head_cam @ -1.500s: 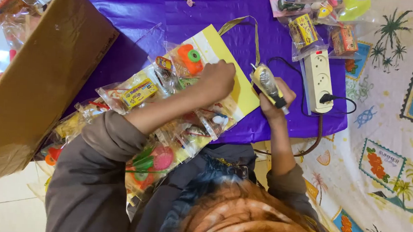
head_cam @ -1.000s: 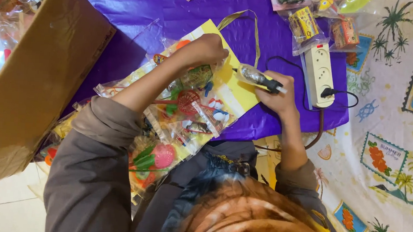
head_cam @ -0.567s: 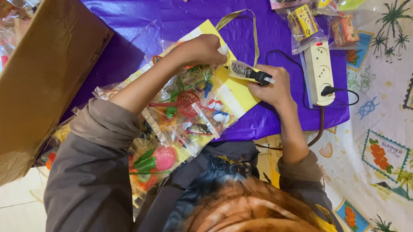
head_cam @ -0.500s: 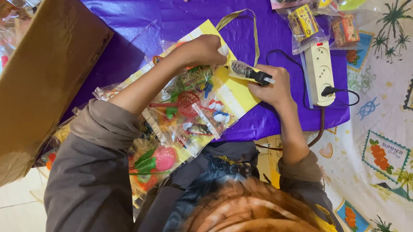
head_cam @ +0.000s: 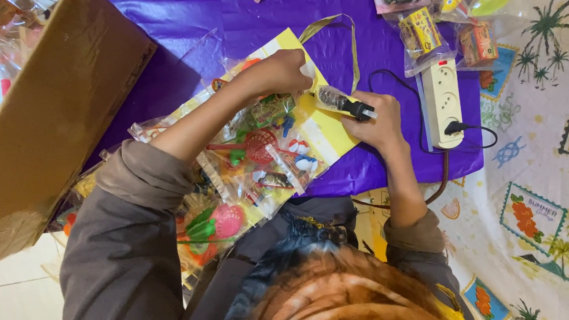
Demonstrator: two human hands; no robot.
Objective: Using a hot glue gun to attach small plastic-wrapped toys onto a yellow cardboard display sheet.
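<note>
Pressing the yellow card [head_cam: 328, 133], left hand [head_cam: 283, 69] meets the glue gun [head_cam: 342, 103].

Tabletop under a purple sheet, crowded with packets

The purple sheet [head_cam: 194, 19] covers the tabletop. At its middle lies a yellow card [head_cam: 328, 133] with clear toy packets [head_cam: 258, 158] spilling toward 7 o'clock. A white power strip [head_cam: 442, 100] sits at 3 o'clock, small boxed toys in bags [head_cam: 434, 31] at 1 o'clock, and a cardboard box [head_cam: 47, 115] at 9 o'clock.
</note>
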